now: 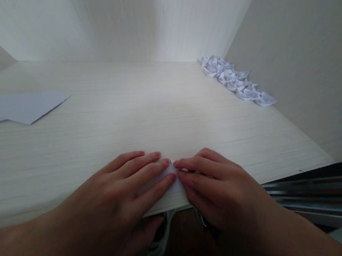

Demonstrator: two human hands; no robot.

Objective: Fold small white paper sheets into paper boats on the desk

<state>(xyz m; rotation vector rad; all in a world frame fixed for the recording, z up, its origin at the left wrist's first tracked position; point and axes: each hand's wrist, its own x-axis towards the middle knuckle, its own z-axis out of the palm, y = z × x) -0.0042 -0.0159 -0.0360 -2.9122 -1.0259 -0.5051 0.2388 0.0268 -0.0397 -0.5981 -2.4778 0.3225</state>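
Observation:
A small piece of folded white paper (pixel 174 187) lies at the front edge of the table, mostly hidden under my fingers. My left hand (pixel 122 188) holds it down from the left, its long fingers stretched over the paper and its thumb low by the edge. From the right, my right hand (pixel 220 186) grips the paper's peak with thumb and fingertips drawn together. The fingertips of both hands almost meet at the fold.
Several small folded paper pieces (pixel 234 79) sit in a row along the right wall. White paper sheets (pixel 29 107) lie at the left. Pale panels (pixel 109 15) enclose the tabletop (pixel 115 102) at the back and sides. Dark metal rails (pixel 313 196) run beyond the right edge.

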